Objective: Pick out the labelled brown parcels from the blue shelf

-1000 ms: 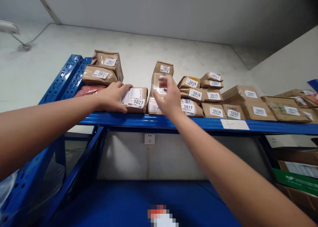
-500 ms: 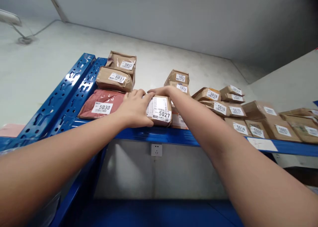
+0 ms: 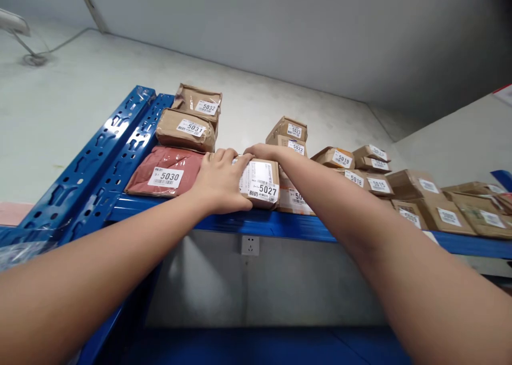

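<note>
A small brown cardboard box point(image 3: 264, 179) labelled 5027 sits at the front edge of the blue shelf point(image 3: 240, 224). My left hand point(image 3: 224, 183) grips its left end, fingers over the top and thumb low at the front corner. Over the box's top edge, my right hand point(image 3: 261, 151) bends down onto it, its fingers curled and largely hidden behind the box. To the left lies a red plastic-wrapped parcel point(image 3: 168, 170) labelled 5030. Another box point(image 3: 295, 199) stands just right of the held one, its label partly covered by my right forearm.
Parcels 5031 point(image 3: 186, 129) and 5032 point(image 3: 199, 99) are stacked above the red one. Boxes 5023 point(image 3: 287, 130) and 5022 point(image 3: 285, 142) rise behind my right wrist. Several more labelled boxes point(image 3: 450, 216) line the shelf rightward. A perforated blue upright point(image 3: 96, 160) bounds the left.
The view has shifted slightly, so the shelf and hands sit a little lower. Both hands keep about the same place on the box. More of the neighbouring box's label shows.
</note>
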A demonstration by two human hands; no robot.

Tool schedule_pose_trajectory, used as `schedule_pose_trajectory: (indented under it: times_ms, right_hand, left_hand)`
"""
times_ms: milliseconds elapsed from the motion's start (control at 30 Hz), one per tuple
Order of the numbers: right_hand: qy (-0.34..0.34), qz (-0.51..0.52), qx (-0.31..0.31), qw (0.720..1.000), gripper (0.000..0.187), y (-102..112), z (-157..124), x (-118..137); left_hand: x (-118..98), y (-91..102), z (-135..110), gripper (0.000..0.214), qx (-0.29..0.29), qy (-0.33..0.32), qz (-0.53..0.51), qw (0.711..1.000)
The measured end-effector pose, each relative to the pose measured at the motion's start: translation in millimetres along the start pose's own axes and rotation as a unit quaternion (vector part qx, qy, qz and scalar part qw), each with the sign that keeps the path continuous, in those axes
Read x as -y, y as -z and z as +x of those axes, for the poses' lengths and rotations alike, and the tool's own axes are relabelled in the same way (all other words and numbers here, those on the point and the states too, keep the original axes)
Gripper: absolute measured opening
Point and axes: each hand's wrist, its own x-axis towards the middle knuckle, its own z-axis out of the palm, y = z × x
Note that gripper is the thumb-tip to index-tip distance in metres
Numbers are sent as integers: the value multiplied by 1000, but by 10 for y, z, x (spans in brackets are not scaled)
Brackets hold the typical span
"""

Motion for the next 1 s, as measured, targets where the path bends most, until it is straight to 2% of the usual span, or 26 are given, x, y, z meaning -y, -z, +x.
schedule_pose_trajectory:
  times_ms: [67,133,200,300,367,500,667,800,867,1000]
  right_hand:
    - [12,-55,45,997,26,172,-39,76]
    - [16,-107,48,993,45,381,-95,108]
    - [13,-112,13,993,59,591,-171,115]
    - [21,-41,-45,998,70,824,-315,151]
    - [41,-20,-69,997,69,885,-417,207]
    - [86,-56,-121,987,67,864,-622,294]
    - [42,5,-214,976,67,966,-955,254]
    - [25,49,-280,959,53,1125,-1234,204]
    - [24,43,-297,954,55,1165,-1355,169]
    - [12,59,-368,928,57,1157,-1603,74]
  left_hand:
    - [-3,-1,-6,99,-3,5,12,1000]
    - [3,1,-13,98,-2,5,22,1000]
    - [13,6,-17,97,0,-1,28,1000]
    - [20,33,-5,101,12,-7,40,999]
    - [11,70,16,104,37,6,42,998]
    - [-18,169,67,103,72,37,25,996]
    - [-4,339,114,100,50,14,15,999]
    - [-46,614,119,101,31,-13,17,999]
    - [-111,800,72,98,11,-11,21,1000]
    - [-201,1170,-189,97,-55,-3,-7,998]
